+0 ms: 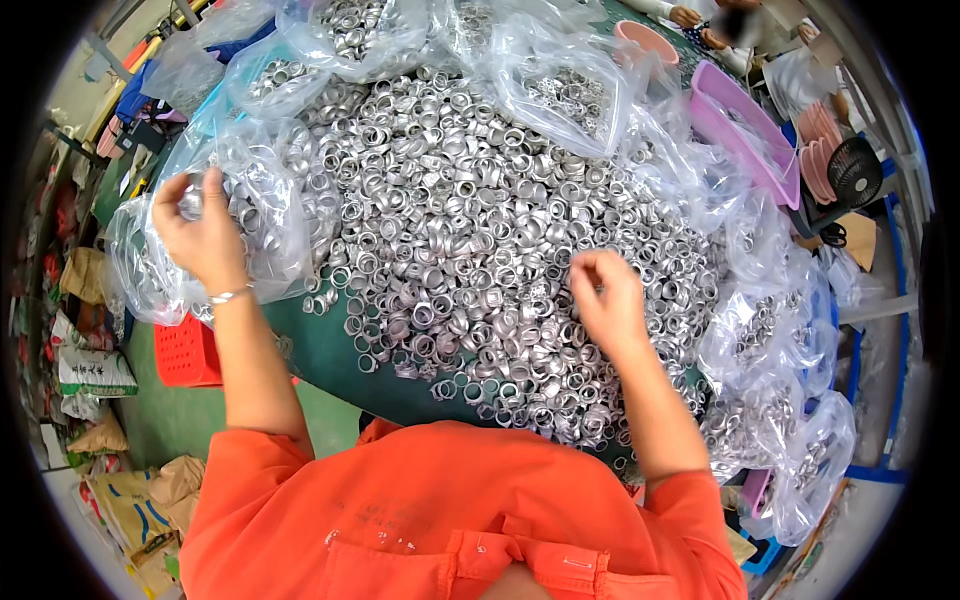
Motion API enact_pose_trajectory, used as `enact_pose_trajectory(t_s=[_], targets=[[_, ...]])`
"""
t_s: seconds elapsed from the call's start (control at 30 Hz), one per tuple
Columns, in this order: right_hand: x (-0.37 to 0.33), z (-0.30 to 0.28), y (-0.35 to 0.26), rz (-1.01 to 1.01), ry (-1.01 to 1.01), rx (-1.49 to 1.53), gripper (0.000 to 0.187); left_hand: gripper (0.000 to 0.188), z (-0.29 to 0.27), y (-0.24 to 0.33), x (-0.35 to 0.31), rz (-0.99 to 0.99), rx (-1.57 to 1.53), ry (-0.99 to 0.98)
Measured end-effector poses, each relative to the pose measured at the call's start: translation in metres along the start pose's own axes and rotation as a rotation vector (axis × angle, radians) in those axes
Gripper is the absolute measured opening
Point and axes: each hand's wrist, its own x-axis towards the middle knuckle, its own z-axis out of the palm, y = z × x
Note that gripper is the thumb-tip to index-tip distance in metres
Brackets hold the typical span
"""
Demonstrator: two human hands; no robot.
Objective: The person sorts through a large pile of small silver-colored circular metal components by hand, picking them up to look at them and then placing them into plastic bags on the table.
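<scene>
Rings of shiny silver metal (pixel 470 230) lie in a big, loose heap on the green bench (pixel 322 345), just in front of the person. The left hand (pixel 203 240) is over a clear plastic bag (pixel 270 265) with more rings showing through it, and its thumb and first finger stand well apart. The right hand (pixel 610 300) is over the right part of the heap, its fingers curled in close; I cannot tell if they hold a ring. This looks like picking rings by hand. To do it well, take just a few at a time, look at each one, and go slowly near the bench edge so none roll off.
</scene>
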Motion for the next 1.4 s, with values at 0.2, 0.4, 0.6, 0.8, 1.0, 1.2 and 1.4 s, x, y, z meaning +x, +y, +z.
enact_pose_trajectory(t_s=[0.2, 0.4, 0.6, 0.8, 1.0, 1.2, 1.4], targets=[[0.088, 0.030, -0.007, -0.302, 0.165, -0.169, 0.011, 0.013, -0.017, -0.044, 0.030, -0.119, 0.083, -0.155], [0.113, 0.040, 0.012, -0.362, 0.197, -0.499, 0.015, 0.010, 0.002, 0.041, -0.012, -0.227, -0.338, -0.295], [0.078, 0.012, -0.006, 0.312, 0.000, 0.436, 0.012, 0.023, 0.017, 0.107, -0.105, 0.083, -0.576, -0.866], [0.029, 0.014, -0.035, 0.408, -0.308, 0.632, 0.014, 0.035, 0.032, 0.142, -0.156, 0.057, -0.814, -1.103], [0.044, 0.014, -0.009, -0.019, -0.057, -0.114, 0.010, 0.028, 0.023, 0.105, -0.110, 0.233, -0.596, -0.594], [0.057, 0.035, -0.003, -0.220, 0.013, -0.401, 0.010, 0.029, -0.010, -0.003, -0.004, 0.162, 0.215, -0.090], [0.057, 0.030, 0.013, 0.075, 0.051, 0.108, 0.007, 0.030, -0.012, -0.045, 0.015, 0.084, 0.372, -0.257]])
